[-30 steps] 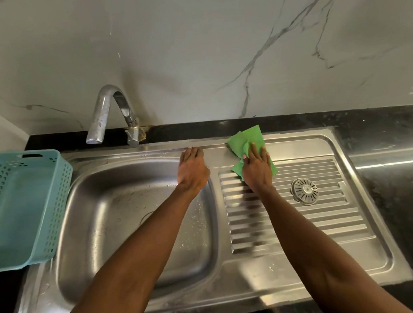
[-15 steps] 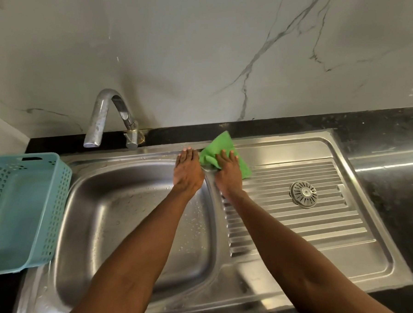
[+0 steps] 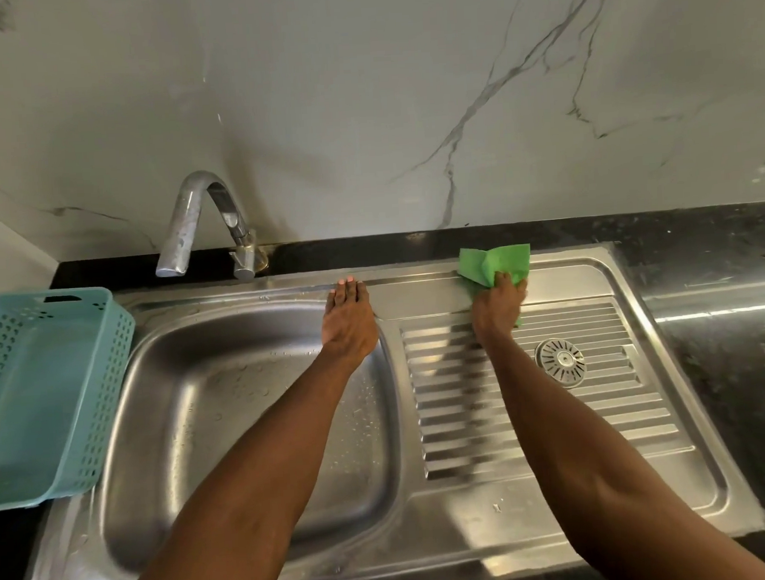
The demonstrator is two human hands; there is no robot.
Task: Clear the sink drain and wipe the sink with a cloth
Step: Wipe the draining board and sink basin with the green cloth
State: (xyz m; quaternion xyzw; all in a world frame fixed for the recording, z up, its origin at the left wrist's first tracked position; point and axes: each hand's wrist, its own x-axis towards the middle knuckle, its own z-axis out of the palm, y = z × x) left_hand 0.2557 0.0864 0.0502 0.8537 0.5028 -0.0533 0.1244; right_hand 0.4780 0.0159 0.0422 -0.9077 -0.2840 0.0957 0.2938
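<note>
The steel sink (image 3: pixel 430 553) has a basin on the left and a ribbed drainboard on the right. My right hand (image 3: pixel 499 303) presses a green cloth (image 3: pixel 494 261) onto the flat back strip of the drainboard, its fingers curled over the cloth. My left hand (image 3: pixel 349 318) rests flat on the back rim of the basin, fingers straight. A round metal drain strainer (image 3: pixel 560 362) lies on the drainboard ribs, right of my right forearm. My left forearm hides the basin's drain hole.
A chrome tap (image 3: pixel 200 224) stands behind the basin. A teal perforated plastic basket (image 3: pixel 89 394) sits on the counter at the left, overlapping the sink's edge. Black stone counter (image 3: pixel 721 360) runs to the right; a marble wall rises behind.
My right hand has slid the cloth to the right along the back of the drainboard, away from my left hand. The left hand has stayed on the rim.
</note>
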